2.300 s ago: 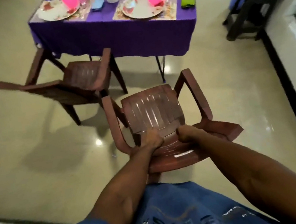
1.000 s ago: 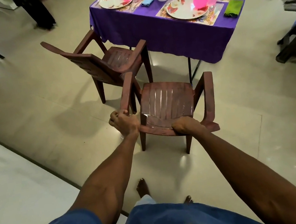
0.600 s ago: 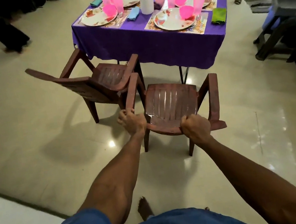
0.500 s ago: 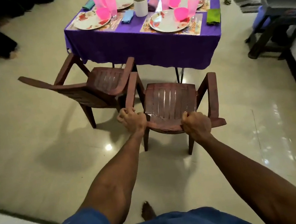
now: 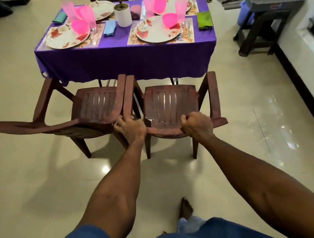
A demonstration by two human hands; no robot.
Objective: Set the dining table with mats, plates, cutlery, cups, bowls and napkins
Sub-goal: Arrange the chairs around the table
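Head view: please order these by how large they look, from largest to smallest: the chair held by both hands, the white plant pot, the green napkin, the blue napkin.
1. Chair, gripped by the left hand and right hand; it is also nearest the camera.
2. White plant pot.
3. Green napkin and blue napkin: too alike to rank.

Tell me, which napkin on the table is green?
The green napkin at the table's right edge, beside the near right plate; the blue napkin lies mid-table.

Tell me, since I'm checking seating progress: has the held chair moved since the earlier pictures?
Yes. The held chair has gone forward to the table, now alongside the other chair.
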